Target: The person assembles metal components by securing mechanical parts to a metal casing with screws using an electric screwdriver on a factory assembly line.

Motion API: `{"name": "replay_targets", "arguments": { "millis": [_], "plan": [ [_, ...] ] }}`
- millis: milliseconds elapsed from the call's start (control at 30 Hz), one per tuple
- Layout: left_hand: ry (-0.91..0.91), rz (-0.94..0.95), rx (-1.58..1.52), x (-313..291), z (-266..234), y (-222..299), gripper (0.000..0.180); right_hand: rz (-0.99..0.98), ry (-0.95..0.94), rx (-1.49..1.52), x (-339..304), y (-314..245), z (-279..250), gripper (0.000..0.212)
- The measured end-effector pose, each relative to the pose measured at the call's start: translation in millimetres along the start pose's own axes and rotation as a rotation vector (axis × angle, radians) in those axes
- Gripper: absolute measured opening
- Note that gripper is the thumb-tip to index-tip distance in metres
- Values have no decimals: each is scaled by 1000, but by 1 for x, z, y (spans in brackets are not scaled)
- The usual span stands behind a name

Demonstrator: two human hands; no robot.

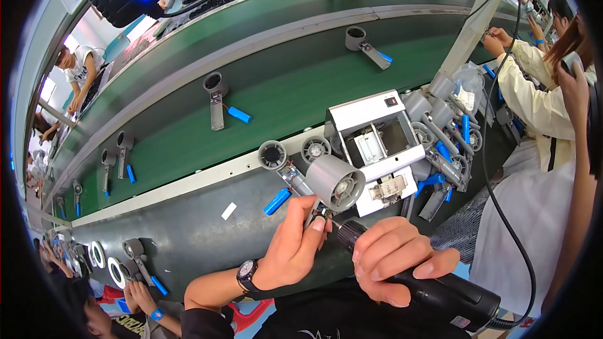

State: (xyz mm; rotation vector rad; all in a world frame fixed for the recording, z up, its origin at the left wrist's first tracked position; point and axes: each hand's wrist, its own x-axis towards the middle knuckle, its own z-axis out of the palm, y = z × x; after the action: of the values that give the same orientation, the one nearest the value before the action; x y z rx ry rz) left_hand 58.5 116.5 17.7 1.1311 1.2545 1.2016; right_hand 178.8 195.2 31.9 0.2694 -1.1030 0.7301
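My left hand (290, 248) pinches the handle end of a grey handheld fan housing (323, 179), its round head pointing away from me. A small circuit board (322, 213) shows at my fingertips. My right hand (396, 257) is wrapped round a black electric screwdriver (455, 301), whose bit points left at the board; whether it touches a screw I cannot tell. Just beyond my left hand lies another open fan body (289, 172), with a blue cylindrical battery (277, 201) beside it. A white box-shaped device (364, 112) with a switch stands behind the held fan.
A green conveyor belt (282, 97) carries several spaced fan bodies. Grey fan parts and blue batteries are piled (443, 132) right of the white device. The screwdriver's black cable (496, 194) hangs at the right. White rings (116, 272) lie at the left. Co-workers sit on both sides.
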Motion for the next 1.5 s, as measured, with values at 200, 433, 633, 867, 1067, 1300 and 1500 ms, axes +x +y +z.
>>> {"name": "replay_targets", "arguments": {
  "millis": [200,433,633,867,1067,1300,1500],
  "plan": [
    [1,-10,-8,4,0,0,26,49,4,7,-1,1,-3,39],
    [-20,-25,-14,9,1,0,25,36,-41,-8,-1,5,-10,40],
    [65,-6,-240,28,-31,10,29,-1,75,48,19,-17,-11,48],
    [667,154,162,62,-228,-20,23,138,197,-123,17,-41,-43,34],
    [842,-1,105,66,-330,-91,25,192,158,-169,18,-52,-62,32],
    [1233,263,1419,74,-319,-78,31,213,112,-257,21,-52,-81,36],
    [1001,75,1385,102,-292,-59,36,296,106,-297,18,-40,-85,69]
  ]
}}
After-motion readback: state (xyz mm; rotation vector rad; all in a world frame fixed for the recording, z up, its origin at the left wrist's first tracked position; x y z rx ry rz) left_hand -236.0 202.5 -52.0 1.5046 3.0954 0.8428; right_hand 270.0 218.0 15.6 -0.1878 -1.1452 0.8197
